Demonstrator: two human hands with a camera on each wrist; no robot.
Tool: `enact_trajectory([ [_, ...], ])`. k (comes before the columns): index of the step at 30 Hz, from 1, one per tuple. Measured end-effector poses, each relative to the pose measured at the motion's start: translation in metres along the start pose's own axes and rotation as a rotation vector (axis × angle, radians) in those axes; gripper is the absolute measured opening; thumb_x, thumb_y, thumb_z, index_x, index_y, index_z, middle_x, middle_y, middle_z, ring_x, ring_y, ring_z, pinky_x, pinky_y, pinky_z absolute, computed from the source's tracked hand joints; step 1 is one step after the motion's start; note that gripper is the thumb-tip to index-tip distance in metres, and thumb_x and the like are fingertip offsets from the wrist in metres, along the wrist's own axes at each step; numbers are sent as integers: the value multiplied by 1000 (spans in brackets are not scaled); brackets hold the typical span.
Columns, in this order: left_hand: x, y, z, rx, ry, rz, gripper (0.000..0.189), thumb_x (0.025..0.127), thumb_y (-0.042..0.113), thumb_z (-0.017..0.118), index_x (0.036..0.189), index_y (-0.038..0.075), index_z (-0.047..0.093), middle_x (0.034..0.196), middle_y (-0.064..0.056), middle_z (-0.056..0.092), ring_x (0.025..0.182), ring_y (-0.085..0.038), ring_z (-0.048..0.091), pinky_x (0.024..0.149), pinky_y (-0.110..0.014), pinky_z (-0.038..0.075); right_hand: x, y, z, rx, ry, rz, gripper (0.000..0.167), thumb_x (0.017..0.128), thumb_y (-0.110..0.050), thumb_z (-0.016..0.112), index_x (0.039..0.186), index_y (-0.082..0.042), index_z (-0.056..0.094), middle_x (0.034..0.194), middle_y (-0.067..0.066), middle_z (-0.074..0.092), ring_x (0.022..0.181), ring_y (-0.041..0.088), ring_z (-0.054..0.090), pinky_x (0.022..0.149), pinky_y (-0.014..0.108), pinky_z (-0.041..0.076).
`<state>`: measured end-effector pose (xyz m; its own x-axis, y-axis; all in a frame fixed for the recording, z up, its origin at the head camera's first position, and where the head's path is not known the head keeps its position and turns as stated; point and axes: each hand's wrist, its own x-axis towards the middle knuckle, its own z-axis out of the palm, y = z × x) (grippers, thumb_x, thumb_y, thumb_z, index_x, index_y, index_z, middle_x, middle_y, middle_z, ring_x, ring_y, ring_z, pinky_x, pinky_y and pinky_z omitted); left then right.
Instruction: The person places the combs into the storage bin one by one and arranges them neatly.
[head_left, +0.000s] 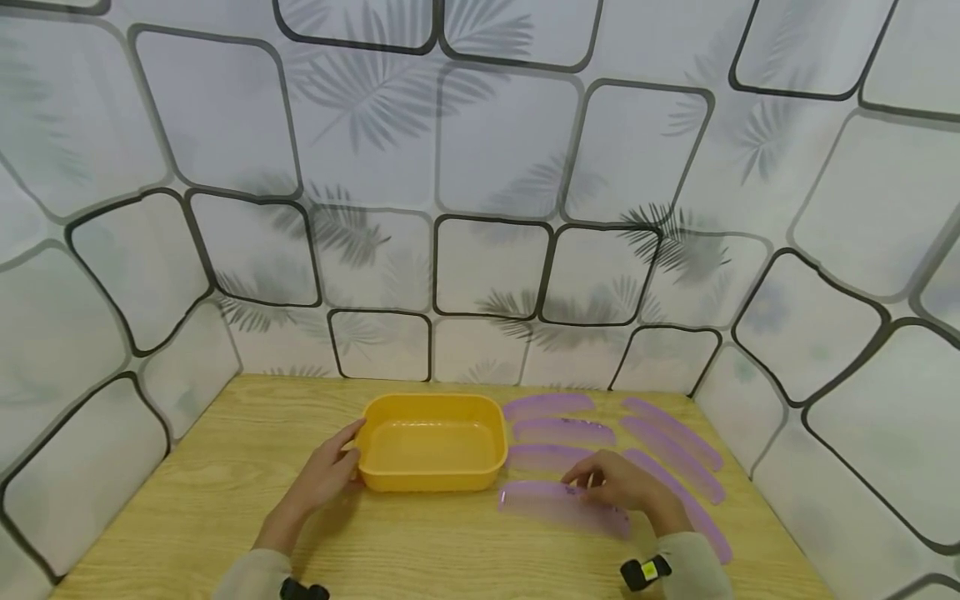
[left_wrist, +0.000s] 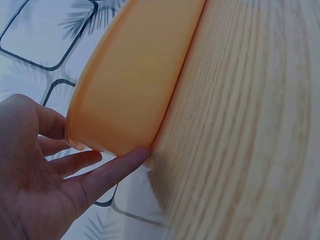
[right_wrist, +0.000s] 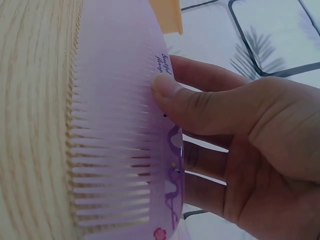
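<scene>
A yellow plastic basin (head_left: 431,482), shallow and rectangular with rounded corners, sits on the table. My left hand (head_left: 327,473) grips its left end, with fingertips at the rim and the thumb against the lower wall in the left wrist view. My right hand (head_left: 617,481) pinches a translucent purple comb (head_left: 536,498) by its spine, thumb on the near face and fingers behind. In the right wrist view this comb (right_wrist: 112,60) stands on edge, teeth toward the wood, with printed lettering and small figures along its spine.
More purple combs lie right of the basin: a stack of rows with one comb (head_left: 564,431) near its rim, and a slanted column with another comb (head_left: 671,454) farther right. Patterned cloth walls (head_left: 487,267) enclose the wooden table (head_left: 450,542) at the back and sides.
</scene>
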<state>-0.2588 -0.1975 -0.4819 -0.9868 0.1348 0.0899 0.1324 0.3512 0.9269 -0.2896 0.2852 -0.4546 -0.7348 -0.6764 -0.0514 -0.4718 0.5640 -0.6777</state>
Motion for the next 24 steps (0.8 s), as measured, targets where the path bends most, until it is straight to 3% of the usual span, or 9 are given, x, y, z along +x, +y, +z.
enact_trajectory([
  [17,-3,-4,-3,-51,-15,12,54,106,-1,45,157,-9,30,158,-39,33,123,-49,63,74,-40,67,1,-6,-2,-21,21,-135,24,96,-2,68,118,0,75,100,14,77,87,2,63,68,22,58],
  [24,1,-6,-5,-109,-34,41,53,107,1,47,156,-10,30,158,-41,31,127,-54,58,77,-44,66,-2,-11,-6,1,28,-116,25,98,-5,68,120,1,74,106,16,77,88,4,65,70,24,59],
])
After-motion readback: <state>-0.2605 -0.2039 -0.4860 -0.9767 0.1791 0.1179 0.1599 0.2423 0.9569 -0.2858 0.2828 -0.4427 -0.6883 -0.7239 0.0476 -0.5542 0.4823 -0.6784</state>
